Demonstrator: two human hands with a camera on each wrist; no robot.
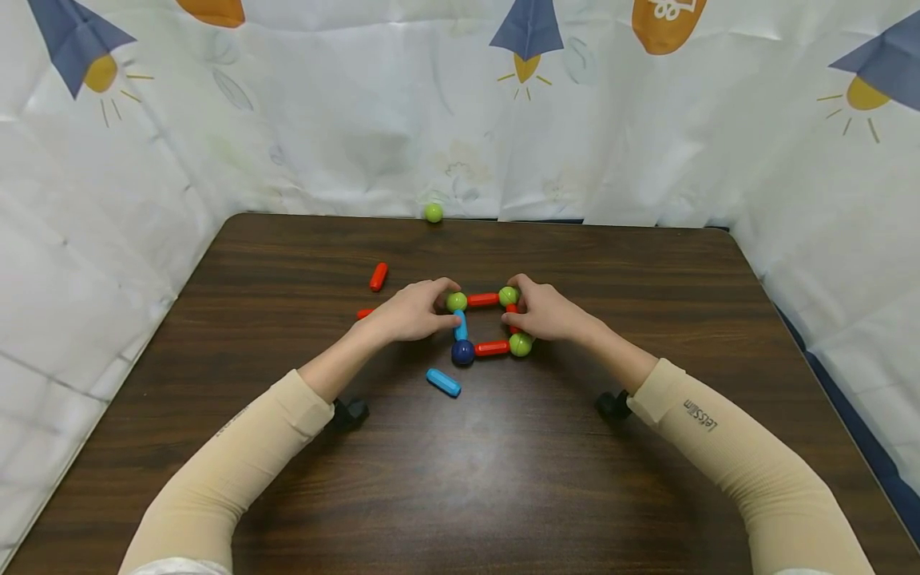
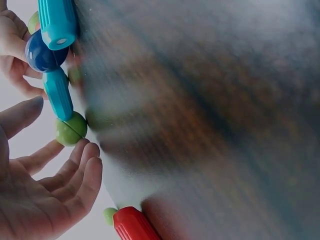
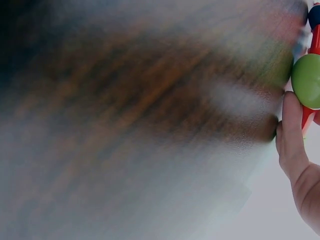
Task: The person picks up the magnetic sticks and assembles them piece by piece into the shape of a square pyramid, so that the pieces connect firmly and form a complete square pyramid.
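A four-sided frame of magnetic building rods and balls lies mid-table. Its left side is a light blue rod [image 1: 461,325] between a green ball [image 1: 456,301] and a dark blue ball [image 1: 463,352]. Red rods [image 1: 492,348] form the other sides, with green balls [image 1: 521,344] at the right corners. My left hand [image 1: 413,310] is at the far left corner, fingers by the green ball [image 2: 71,129], thumb apart from the rod in the left wrist view. My right hand [image 1: 549,311] pinches the right side, thumb on the red rod [image 1: 512,311], fingers by the far green ball [image 1: 508,295].
A loose light blue rod [image 1: 443,382] lies in front of the frame. Two loose red rods [image 1: 378,276] are to the left, one partly hidden by my left wrist. Another green ball [image 1: 434,212] sits at the table's back edge, against a white patterned curtain [image 1: 323,120].
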